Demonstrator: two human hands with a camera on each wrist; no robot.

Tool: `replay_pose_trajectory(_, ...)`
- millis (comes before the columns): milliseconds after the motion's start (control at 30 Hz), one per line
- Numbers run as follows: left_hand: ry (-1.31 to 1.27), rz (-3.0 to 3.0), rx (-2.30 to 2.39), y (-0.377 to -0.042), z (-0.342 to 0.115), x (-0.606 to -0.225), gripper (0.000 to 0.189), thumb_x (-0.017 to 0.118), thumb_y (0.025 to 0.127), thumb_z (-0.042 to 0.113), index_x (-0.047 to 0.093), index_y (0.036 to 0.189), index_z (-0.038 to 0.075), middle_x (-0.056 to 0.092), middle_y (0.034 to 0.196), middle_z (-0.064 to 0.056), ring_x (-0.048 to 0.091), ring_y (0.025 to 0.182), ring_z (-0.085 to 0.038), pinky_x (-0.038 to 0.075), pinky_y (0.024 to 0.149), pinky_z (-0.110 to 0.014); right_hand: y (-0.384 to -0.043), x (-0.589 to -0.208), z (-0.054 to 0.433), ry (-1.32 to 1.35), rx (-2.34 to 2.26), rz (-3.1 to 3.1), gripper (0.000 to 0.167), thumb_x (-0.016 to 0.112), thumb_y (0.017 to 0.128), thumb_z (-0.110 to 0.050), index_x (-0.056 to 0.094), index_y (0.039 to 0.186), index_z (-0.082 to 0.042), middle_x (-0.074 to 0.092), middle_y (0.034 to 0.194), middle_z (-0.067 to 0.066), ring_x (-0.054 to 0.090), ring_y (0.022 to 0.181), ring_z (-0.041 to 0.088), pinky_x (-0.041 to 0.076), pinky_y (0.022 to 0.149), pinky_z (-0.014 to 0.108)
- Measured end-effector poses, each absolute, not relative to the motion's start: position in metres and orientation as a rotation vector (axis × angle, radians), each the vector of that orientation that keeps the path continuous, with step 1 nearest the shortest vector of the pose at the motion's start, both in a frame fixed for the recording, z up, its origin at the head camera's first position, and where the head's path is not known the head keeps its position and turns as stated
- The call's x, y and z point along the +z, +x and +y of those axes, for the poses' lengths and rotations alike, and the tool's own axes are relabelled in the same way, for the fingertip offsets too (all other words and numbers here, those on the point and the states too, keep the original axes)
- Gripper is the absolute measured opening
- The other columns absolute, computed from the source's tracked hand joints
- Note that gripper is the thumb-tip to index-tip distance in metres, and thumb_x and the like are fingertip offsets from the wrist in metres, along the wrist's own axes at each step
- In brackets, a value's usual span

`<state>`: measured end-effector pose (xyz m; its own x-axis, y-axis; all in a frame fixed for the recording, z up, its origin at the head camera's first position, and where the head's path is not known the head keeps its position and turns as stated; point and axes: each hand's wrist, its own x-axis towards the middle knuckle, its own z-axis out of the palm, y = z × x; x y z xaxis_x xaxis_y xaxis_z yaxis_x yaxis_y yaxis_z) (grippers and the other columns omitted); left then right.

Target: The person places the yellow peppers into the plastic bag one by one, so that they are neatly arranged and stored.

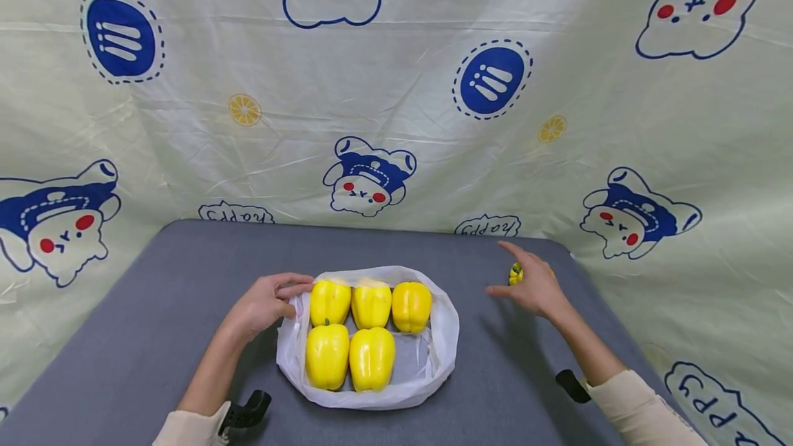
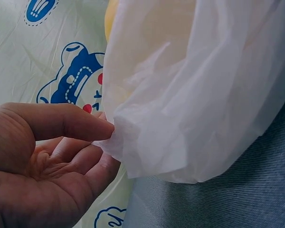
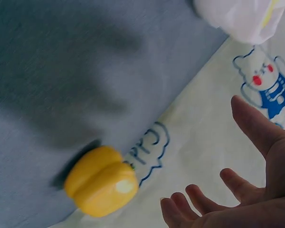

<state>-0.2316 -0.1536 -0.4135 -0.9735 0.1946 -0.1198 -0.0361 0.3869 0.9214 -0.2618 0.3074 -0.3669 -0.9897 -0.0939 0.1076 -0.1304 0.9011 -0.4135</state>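
Observation:
A white plastic bag point(image 1: 442, 356) stands on the table with its mouth spread wide and its rim rolled outward. Inside are several yellow bell peppers point(image 1: 372, 360), three in the far row and two in the near row. At the bag's left side, my left hand point(image 1: 263, 305) pinches its thin edge between thumb and fingers; the left wrist view shows the plastic point(image 2: 152, 142) at the fingertips. My right hand point(image 1: 535, 284), thumb and fingers spread apart, hovers over the right part of the table. Beyond it lies a single yellow bell pepper point(image 3: 102, 180), mostly covered by that hand in the head view.
Grey cloth covers the table point(image 1: 204, 260). Behind and around it hangs a pale curtain point(image 1: 421, 177) printed with cartoon bears and orange slices. A black strap point(image 1: 248, 410) is on the left wrist, and another black band point(image 1: 573, 386) on the right.

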Motion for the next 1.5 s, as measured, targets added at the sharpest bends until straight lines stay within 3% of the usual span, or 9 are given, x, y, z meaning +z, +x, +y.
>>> replay_pose_trajectory(400, 0.146, 2.439, 1.622, -0.233, -0.155, -0.412, 0.061, 0.057, 0.081, -0.015, 0.059, 0.139, 0.001, 0.062, 0.140, -0.018, 0.048, 0.140, -0.039, 0.050, 0.093, -0.034, -0.287, -0.380, 0.347, 0.161, 0.634, -3.032, 0.096, 0.081, 0.083, -0.035, 0.028, 0.157, -0.005, 0.036, 0.151, 0.038, 0.031, 0.136, 0.057, 0.023, 0.107, 0.065)
replay_pose_trajectory(633, 0.118, 2.448, 1.623, -0.233, -0.154, -0.415, 0.061, 0.057, 0.080, -0.014, 0.060, 0.138, 0.003, 0.064, 0.139, -0.016, 0.050, 0.139, -0.038, 0.049, 0.105, -0.048, -0.293, -0.384, 0.362, 0.073, 0.601, -3.063, 0.094, 0.080, 0.083, -0.035, 0.029, 0.156, -0.005, 0.031, 0.152, 0.040, 0.027, 0.136, 0.060, 0.026, 0.108, 0.073)
replay_pose_trajectory(800, 0.122, 2.443, 1.618, -0.232, -0.153, -0.414, 0.060, 0.058, 0.081, -0.014, 0.060, 0.138, 0.002, 0.064, 0.139, -0.017, 0.050, 0.139, -0.039, 0.050, 0.102, -0.045, -0.295, -0.390, 0.370, 0.017, 0.613, -3.072, 0.090, 0.078, 0.084, -0.031, 0.030, 0.155, -0.005, 0.029, 0.151, 0.041, 0.026, 0.137, 0.062, 0.026, 0.108, 0.076)
replay_pose_trajectory(1000, 0.121, 2.433, 1.620, -0.233, -0.153, -0.413, 0.060, 0.058, 0.080, -0.014, 0.060, 0.138, 0.002, 0.063, 0.139, -0.017, 0.049, 0.139, -0.038, 0.049, 0.090, -0.033, -0.297, -0.399, 0.374, 0.009, 0.638, -3.048, 0.087, 0.079, 0.082, -0.027, 0.034, 0.153, -0.004, 0.033, 0.148, 0.040, 0.031, 0.135, 0.057, 0.027, 0.108, 0.073)
replay_pose_trajectory(1200, 0.125, 2.442, 1.601, -0.232, -0.153, -0.416, 0.062, 0.057, 0.079, -0.014, 0.060, 0.139, 0.003, 0.063, 0.140, -0.016, 0.048, 0.140, -0.038, 0.047, 0.085, -0.032, -0.295, -0.405, 0.377, 0.040, 0.620, -3.040, 0.084, 0.080, 0.079, -0.019, 0.038, 0.150, -0.002, 0.037, 0.144, 0.040, 0.038, 0.130, 0.057, 0.032, 0.106, 0.072)
replay_pose_trajectory(1500, 0.145, 2.433, 1.626, -0.233, -0.154, -0.415, 0.062, 0.056, 0.079, -0.014, 0.059, 0.139, 0.002, 0.063, 0.140, -0.017, 0.049, 0.140, -0.037, 0.048, 0.082, -0.029, -0.296, -0.408, 0.376, -0.008, 0.647, -3.080, 0.084, 0.076, 0.079, -0.008, 0.036, 0.152, -0.002, 0.031, 0.149, 0.042, 0.030, 0.134, 0.061, 0.026, 0.109, 0.074)
